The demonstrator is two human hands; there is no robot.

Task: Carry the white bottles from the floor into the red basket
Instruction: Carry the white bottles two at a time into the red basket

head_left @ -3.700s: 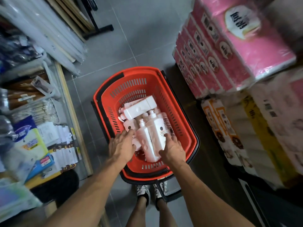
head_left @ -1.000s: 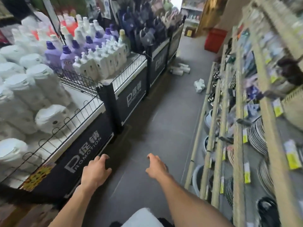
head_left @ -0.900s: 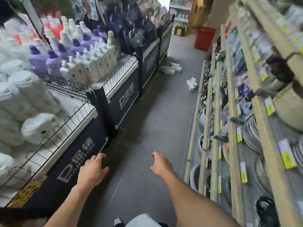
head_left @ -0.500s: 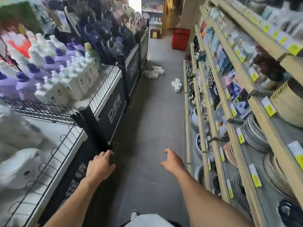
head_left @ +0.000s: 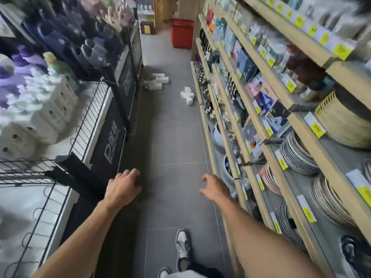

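1. Head view: a person stands in a shop aisle on a grey tiled floor (head_left: 176, 137), both bare arms stretched forward over it.
2. The left hand (head_left: 122, 189), at about 7 o'clock from frame centre, holds nothing; its fingers are loosely curled and slightly spread, palm down.
3. The right hand (head_left: 213, 188), at about 5 o'clock, is likewise empty, fingers half bent and thumb apart from them.
4. White bottles (head_left: 157, 81) lie on their sides in a small cluster on the floor far up the aisle, at about 12 o'clock, just beside the foot of the black display stand (head_left: 112, 141).
5. More white bottles, a second group (head_left: 187, 95), lie at about 1 o'clock, close to the base of the wooden shelves (head_left: 259, 125) and apart from the first cluster.
6. A red bin (head_left: 181, 33) stands at the aisle's far end, beyond both groups; whether it is the task's basket cannot be told.
7. The shelves at 3 o'clock carry stacked plates (head_left: 297, 155) and yellow price tags; blurred white and purple bottles fill the wire-fenced stand at 9 o'clock.
8. One shoe (head_left: 182, 245) shows on the floor at 6 o'clock.
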